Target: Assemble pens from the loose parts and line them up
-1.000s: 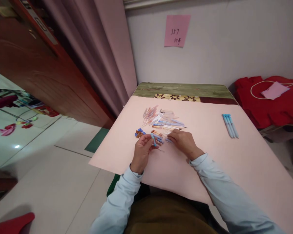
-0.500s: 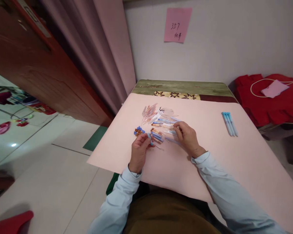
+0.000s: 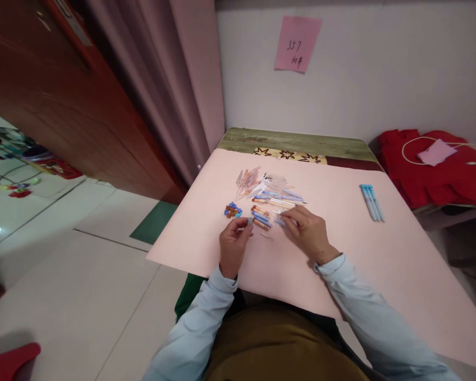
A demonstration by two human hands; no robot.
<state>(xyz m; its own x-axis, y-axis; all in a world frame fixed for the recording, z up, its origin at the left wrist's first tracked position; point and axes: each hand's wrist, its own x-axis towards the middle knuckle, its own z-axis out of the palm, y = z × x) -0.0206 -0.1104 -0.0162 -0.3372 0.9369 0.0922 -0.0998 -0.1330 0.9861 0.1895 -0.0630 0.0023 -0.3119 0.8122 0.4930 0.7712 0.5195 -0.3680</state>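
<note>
Left hand: your left hand (image 3: 234,242) pinches a small pale-blue piece (image 3: 250,221) between thumb and fingertips, just above the near side of the sheet.
Right hand: your right hand (image 3: 307,233) has its fingers bent and drawn together over some pale, see-through parts (image 3: 278,218); you cannot tell from here whether it grips one or only touches them.
Between the hands: short orange and blue barrels (image 3: 261,217) lie side by side in a small row.
Cap heap: blue and brown caps (image 3: 232,210) sit bunched just beyond your left fingertips, with a turquoise bit at the heap's near edge.
Beyond the row: long pen parts (image 3: 277,198) lie roughly crosswise; behind them spreads a loose fan of thin pinkish rods (image 3: 249,181).
Far right: three light-blue pens (image 3: 372,203) lie together, turquoise ends away from you, well apart from your right hand.
Surface: a pale pink sheet (image 3: 400,275) covers most of the worktop (image 3: 301,138), whose green wood-grain far edge shows.
Wall: a pink note (image 3: 298,44) bears "357".
</note>
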